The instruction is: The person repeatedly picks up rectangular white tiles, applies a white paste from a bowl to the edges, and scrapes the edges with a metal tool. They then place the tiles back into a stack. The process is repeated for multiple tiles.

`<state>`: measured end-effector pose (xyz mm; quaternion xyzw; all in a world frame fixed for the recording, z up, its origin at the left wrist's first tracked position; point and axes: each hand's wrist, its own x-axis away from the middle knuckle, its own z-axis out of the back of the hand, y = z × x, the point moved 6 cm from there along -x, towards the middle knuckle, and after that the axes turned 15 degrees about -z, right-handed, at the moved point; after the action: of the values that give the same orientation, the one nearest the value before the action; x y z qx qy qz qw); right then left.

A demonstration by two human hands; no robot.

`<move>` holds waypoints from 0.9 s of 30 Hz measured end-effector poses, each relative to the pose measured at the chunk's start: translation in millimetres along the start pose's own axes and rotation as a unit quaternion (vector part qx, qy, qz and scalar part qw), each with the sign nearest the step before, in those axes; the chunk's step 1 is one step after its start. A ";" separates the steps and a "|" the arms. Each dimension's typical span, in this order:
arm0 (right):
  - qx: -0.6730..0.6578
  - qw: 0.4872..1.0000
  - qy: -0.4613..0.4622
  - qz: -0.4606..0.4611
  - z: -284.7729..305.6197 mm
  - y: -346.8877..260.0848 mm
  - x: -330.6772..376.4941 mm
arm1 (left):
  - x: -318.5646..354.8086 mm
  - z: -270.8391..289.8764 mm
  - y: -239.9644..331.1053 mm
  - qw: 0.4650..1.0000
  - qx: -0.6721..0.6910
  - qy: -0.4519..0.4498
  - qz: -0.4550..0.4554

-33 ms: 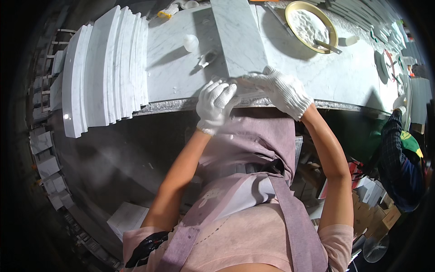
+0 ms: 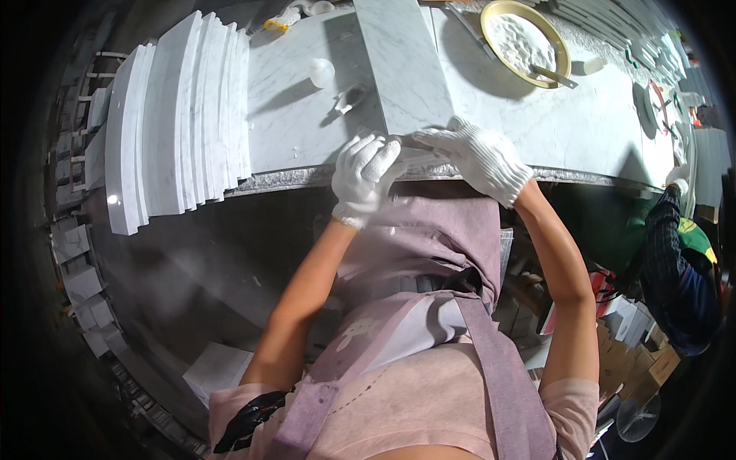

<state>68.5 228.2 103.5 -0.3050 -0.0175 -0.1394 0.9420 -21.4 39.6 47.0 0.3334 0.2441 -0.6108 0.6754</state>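
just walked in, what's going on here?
The person's gloved right hand and left hand are at the near end of a long marble strip, lying on a pale bench. Whether either grip is closed on something is unclear. Marble slabs stand at left; a yellow bowl of white material sits beyond, right.

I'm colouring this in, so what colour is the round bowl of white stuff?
The bowl is pale yellow, best seen in the head view.

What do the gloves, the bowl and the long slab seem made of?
Gloves: knitted fabric, possibly cotton, matte; ribbing shows. Bowl: likely plastic, from its smooth, even yellow rim, though coated metal is possible. Slab: marble or a lookalike, smooth, pale with faint veins.
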 end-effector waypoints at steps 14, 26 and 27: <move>-0.733 0.580 0.047 -0.351 -93.4 85.5 186.5 | -41.0 25.2 18.3 0.995 0.054 -0.078 0.004; -0.691 0.622 0.144 -0.338 -41.6 94.2 163.9 | -69.9 48.4 51.1 0.955 0.135 -0.263 -0.037; -0.679 0.630 0.144 -0.348 -43.0 94.5 163.5 | -70.7 48.5 50.3 0.953 0.128 -0.276 -0.012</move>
<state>249.1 235.4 33.9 -0.8056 0.1135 -0.4713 0.3406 15.1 51.7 138.8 0.2326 -0.0278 -0.7134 0.6605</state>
